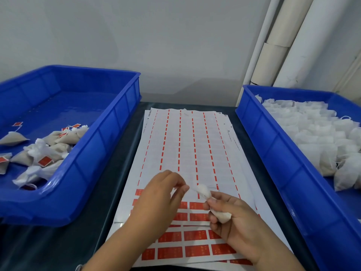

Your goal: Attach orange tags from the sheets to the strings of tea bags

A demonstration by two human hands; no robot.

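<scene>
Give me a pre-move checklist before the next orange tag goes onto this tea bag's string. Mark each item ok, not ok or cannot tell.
1. White mesh tea bag in hand: ok, the right hand grips it.
2. String pulled out: cannot tell; the left hand pinches something thin by the bag's top, too blurred to make out.
3. Orange rectangular tags left on the white backing sheet: ok, rows remain at the near end.
4. Tag already peeled: not ok, neither hand holds one.
5. Left blue plastic tray has room for tagged bags: ok.
6. Right blue plastic tray still stocked with untagged bags: ok.
</scene>
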